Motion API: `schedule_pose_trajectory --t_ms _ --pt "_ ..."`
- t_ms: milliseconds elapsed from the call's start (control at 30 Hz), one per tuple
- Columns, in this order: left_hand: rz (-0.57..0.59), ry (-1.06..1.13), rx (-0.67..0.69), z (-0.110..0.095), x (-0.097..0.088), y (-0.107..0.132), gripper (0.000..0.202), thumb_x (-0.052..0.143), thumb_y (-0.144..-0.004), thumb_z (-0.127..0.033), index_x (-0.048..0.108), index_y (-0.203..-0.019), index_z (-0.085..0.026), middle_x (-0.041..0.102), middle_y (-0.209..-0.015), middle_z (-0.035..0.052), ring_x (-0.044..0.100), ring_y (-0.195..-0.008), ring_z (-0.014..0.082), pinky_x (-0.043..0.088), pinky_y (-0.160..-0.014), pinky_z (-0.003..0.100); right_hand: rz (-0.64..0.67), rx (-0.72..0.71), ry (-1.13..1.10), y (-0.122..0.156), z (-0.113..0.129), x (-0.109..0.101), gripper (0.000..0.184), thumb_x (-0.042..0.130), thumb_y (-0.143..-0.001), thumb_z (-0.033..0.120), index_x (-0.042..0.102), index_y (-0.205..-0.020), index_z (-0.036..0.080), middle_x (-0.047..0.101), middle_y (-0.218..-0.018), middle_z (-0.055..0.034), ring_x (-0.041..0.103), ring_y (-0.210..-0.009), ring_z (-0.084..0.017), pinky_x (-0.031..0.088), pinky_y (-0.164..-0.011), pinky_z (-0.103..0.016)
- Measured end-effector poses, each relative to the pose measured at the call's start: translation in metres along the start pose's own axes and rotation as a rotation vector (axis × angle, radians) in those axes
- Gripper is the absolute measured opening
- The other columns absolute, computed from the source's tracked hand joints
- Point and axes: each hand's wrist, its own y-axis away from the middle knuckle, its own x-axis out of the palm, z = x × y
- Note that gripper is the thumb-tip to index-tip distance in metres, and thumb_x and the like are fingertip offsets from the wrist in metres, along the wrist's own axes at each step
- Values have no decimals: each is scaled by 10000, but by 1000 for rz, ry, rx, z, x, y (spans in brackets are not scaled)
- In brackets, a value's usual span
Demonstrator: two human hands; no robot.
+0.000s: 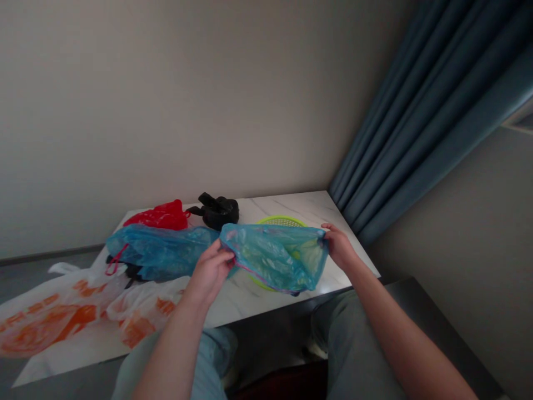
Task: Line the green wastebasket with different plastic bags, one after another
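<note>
A translucent blue plastic bag (pixel 275 258) is stretched sideways between my two hands. My left hand (pixel 213 269) is closed on its left edge, where a thin pinkish line runs along the rim. At the opposite edge, my right hand (pixel 338 247) pinches the plastic. Behind and below the bag, a lime-green basket (pixel 281 220) with a perforated wall shows only in part. Yellow-green shapes show faintly through the film; I cannot tell what they are.
On the white marbled table (pixel 291 201) lie a red plastic bag (pixel 160 215), a black bundled bag (pixel 219 212) and another blue bag (pixel 166 253). White bags with orange print (pixel 62 311) cover the left end. A wall stands behind, and a blue curtain (pixel 420 111) hangs at right.
</note>
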Motion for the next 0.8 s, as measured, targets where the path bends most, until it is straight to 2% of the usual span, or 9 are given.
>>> schedule_pose_trajectory --t_ms 100,167,267,333,467,600,667,800 --pt "-88 -186 45 17 -9 -9 374 719 -549 -164 698 -922 -152 715 -782 33 648 -706 178 481 -660 258 133 125 -130 5 6 2 243 630 -606 206 597 -847 199 600 -671 18 539 -586 -133 439 -549 -261" --pt "-120 -283 84 25 -16 -15 357 712 -573 -210 698 -926 -153 721 -778 36 655 -710 192 479 -680 276 253 176 -119 10 7 4 185 673 -667 237 645 -841 180 656 -746 -10 576 -644 -138 478 -612 -264" --pt "-165 -434 180 31 -27 -21 289 680 -630 -250 704 -905 -163 721 -763 32 649 -703 190 467 -687 278 386 210 -1 16 5 8 217 751 -696 231 689 -898 180 711 -850 -28 629 -728 -152 509 -709 -272" --pt "-216 -515 236 32 -33 -23 244 664 -651 -255 707 -874 -168 711 -733 24 629 -674 179 449 -657 265 421 214 45 18 2 9 247 782 -686 206 698 -918 186 725 -874 -28 650 -765 -160 517 -757 -278" --pt "-362 -499 220 32 -38 -25 311 635 -672 -286 711 -950 -172 693 -705 13 572 -584 160 402 -555 248 420 220 -114 14 3 9 180 757 -727 229 697 -890 182 716 -822 -16 639 -732 -147 514 -759 -264" --pt "-423 -432 229 27 -35 -23 293 630 -657 -250 705 -931 -178 718 -791 28 610 -645 163 442 -599 252 306 250 -283 5 9 4 92 704 -738 252 669 -805 200 670 -695 19 602 -646 -138 508 -727 -272" --pt "-442 -423 205 22 -31 -21 274 633 -647 -211 697 -912 -183 708 -769 22 610 -637 156 450 -604 247 252 241 -284 3 12 0 131 686 -728 267 676 -845 209 652 -661 22 592 -622 -146 507 -712 -289" --pt "-547 -394 133 14 -26 -17 256 630 -666 -184 673 -919 -187 620 -632 -22 500 -473 112 398 -486 226 196 158 -205 4 16 -2 262 650 -721 311 686 -963 217 665 -716 -12 604 -651 -191 518 -693 -338"
